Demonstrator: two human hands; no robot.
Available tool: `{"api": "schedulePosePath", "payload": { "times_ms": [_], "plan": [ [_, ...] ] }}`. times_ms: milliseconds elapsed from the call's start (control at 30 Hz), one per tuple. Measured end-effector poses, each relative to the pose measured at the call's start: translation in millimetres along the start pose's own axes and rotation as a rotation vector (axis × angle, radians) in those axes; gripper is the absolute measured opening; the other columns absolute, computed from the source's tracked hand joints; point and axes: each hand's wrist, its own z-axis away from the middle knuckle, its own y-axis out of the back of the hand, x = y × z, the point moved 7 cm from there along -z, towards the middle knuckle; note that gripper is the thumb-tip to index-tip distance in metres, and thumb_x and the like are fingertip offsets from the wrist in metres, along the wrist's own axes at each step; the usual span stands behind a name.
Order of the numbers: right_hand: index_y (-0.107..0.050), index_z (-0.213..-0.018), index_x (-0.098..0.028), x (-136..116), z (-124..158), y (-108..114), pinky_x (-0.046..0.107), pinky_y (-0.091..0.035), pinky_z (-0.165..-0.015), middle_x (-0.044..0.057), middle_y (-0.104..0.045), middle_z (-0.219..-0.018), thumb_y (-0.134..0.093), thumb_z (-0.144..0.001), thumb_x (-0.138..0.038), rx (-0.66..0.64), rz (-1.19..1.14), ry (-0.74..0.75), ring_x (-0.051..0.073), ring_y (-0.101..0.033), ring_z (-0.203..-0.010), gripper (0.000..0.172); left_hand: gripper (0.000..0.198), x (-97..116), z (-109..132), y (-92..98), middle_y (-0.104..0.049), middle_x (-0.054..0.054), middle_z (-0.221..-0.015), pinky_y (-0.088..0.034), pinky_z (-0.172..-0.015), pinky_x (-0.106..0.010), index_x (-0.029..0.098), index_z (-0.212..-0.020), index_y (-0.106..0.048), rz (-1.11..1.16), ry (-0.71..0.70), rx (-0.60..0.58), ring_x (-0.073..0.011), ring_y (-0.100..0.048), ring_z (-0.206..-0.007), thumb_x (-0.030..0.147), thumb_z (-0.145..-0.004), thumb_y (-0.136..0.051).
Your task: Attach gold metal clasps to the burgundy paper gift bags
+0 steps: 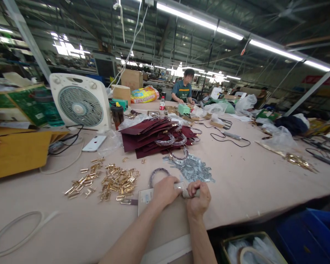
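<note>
My left hand (165, 190) presses on the far edge of a beige bag panel (172, 223), its fingers closed and bent over that edge. My right hand (199, 200) is wrapped around a short tool with a dull, wrapped-looking handle (186, 194). The tool's tip meets the panel beside my left fingertips; the exact contact spot is hidden. Beyond my left hand rises a plastic-wrapped handle loop (155, 174). A dark strap tab (134, 202) with a gold fitting sticks out at the panel's left.
Gold fittings (121, 181) lie in a pile at left, grey metal plates (195, 168) beyond my hands. Maroon bag pieces (145, 135) are stacked behind. A phone (94, 143), fan (79, 104) and soldering-iron-like tool (231, 135) lie around. A co-worker (183, 90) sits opposite.
</note>
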Motion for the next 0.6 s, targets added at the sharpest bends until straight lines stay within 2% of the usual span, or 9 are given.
{"api": "schedulePosePath", "payload": {
  "times_ms": [200,600],
  "plan": [
    [-0.054,-0.069,-0.019,2,3,-2,0.022,-0.028,-0.046,-0.006,-0.040,-0.057,-0.051,-0.101,-0.036,-0.028,-0.008,0.042,0.009,-0.040,-0.045,0.036,0.034,-1,-1,1.1,-0.076,-0.001,-0.123,-0.051,-0.097,-0.033,0.032,-0.112,-0.076,0.009,0.014,-0.003,-0.0259,-0.068,-0.117,0.043,-0.081,-0.075],
    [-0.055,-0.068,-0.021,1,13,-22,0.027,-0.029,-0.047,-0.004,-0.042,-0.056,-0.050,-0.102,-0.032,-0.161,0.208,0.182,0.012,-0.040,-0.048,0.037,0.033,-2,0,0.7,-0.074,-0.003,-0.128,-0.047,-0.104,-0.031,0.029,-0.120,-0.073,0.018,-0.042,-0.057,-0.0236,-0.066,-0.121,0.034,-0.088,-0.065]
  ]
}}
